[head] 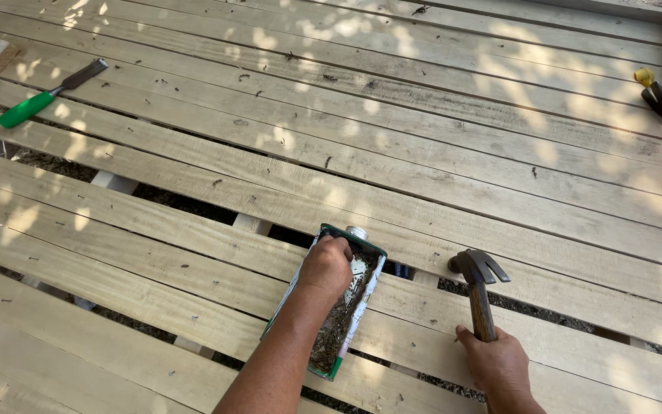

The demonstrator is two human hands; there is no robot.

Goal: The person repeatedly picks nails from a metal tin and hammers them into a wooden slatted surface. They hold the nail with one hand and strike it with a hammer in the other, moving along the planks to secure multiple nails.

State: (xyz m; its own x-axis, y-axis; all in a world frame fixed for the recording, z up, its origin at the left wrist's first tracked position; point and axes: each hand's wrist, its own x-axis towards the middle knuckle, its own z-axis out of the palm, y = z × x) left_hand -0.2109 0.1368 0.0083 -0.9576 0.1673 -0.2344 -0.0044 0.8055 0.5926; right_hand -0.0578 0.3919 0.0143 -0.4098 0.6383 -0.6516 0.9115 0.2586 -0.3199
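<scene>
On the slatted deck boards [423, 161], my left grip [326, 264] dips into a cut-open carton of nails [344, 307] beside a plank gap; my right grip [499, 364] clasps the claw hammer [479, 287], bare boards ahead.

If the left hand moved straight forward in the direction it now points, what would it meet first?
The left hand is reaching into the cut-open can of nails, pointing toward its far end. It would most likely meet the can's top wall near the small cap first, then the pale deck plank beyond, though depth is unclear.
</scene>
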